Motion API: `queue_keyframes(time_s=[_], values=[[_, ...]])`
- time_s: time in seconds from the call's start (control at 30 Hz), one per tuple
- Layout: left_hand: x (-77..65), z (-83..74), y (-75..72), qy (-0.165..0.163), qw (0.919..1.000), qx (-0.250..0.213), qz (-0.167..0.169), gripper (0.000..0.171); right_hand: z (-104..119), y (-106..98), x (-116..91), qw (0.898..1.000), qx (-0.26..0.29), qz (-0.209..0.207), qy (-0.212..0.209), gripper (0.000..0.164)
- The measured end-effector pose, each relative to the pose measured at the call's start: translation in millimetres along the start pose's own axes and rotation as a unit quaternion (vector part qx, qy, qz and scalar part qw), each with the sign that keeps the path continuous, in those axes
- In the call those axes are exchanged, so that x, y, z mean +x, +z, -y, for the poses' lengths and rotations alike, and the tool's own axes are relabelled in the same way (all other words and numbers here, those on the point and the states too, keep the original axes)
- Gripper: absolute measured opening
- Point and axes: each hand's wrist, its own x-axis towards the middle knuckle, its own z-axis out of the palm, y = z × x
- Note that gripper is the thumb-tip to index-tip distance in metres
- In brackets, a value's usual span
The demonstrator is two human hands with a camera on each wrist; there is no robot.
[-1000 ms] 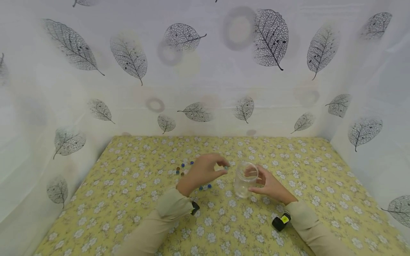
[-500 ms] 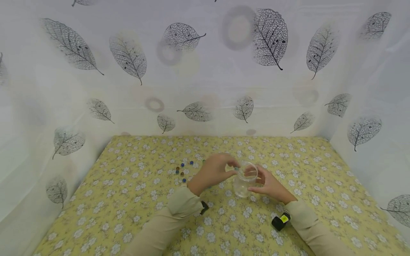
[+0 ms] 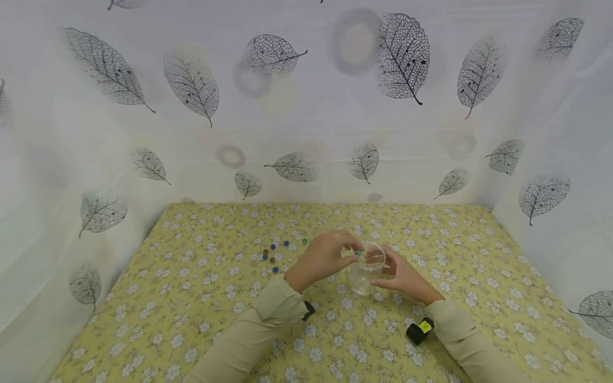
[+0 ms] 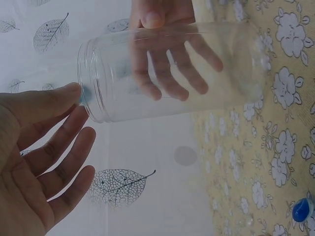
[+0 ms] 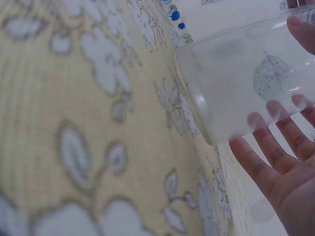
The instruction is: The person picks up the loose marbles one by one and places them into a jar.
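A clear jar (image 3: 361, 281) with a wide round mouth stands upright on the table. My right hand (image 3: 404, 277) grips its side, fingers behind and thumb in front. In the left wrist view the fingers of the right hand show through the wall of the jar (image 4: 231, 64). At the jar's mouth, my left hand (image 3: 320, 259) pinches a small teal glass marble (image 4: 85, 94) between thumb and index finger. Its other fingers are loosely bent outside the rim. No marbles show inside the jar.
Several marbles lie loose left of the jar, among them a green marble (image 3: 304, 241), a blue marble (image 3: 286, 243) and a brown marble (image 3: 272, 260). A yellow floral cloth (image 3: 191, 314) covers the table. Leaf-print curtains (image 3: 306, 117) surround it.
My left hand has moved right with the marble, from beside the jar to its mouth, uncovering the green marble behind. The right hand and jar have stayed put.
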Motion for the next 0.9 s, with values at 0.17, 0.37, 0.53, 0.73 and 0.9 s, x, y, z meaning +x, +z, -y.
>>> queue_keyframes(time_s=[0.17,0.37,0.53,0.73,0.9], values=[[0.0,0.0,-0.1,0.002,1.0,0.008,0.001,0.018,1.0,-0.4,0.1,1.0,-0.004,-0.001,0.004,0.06],[-0.9,-0.9,-1.5,0.003,1.0,0.003,0.0,0.018,2.2,0.1,-0.4,1.0,-0.003,-0.001,0.009,0.062],[-2.8,-0.7,-3.0,0.004,1.0,-0.008,-0.004,0.019,2.9,0.8,-0.4,1.0,-0.004,-0.002,0.006,0.061],[-7.3,3.1,-4.5,0.001,0.9996,-0.027,-0.012,0.019,3.1,1.9,-0.2,1.0,-0.006,-0.004,0.002,0.063],[-14.1,11.8,-6.5,-0.002,0.9994,-0.029,-0.016,0.017,3.4,1.9,-0.1,1.0,-0.006,-0.007,0.004,0.064]])
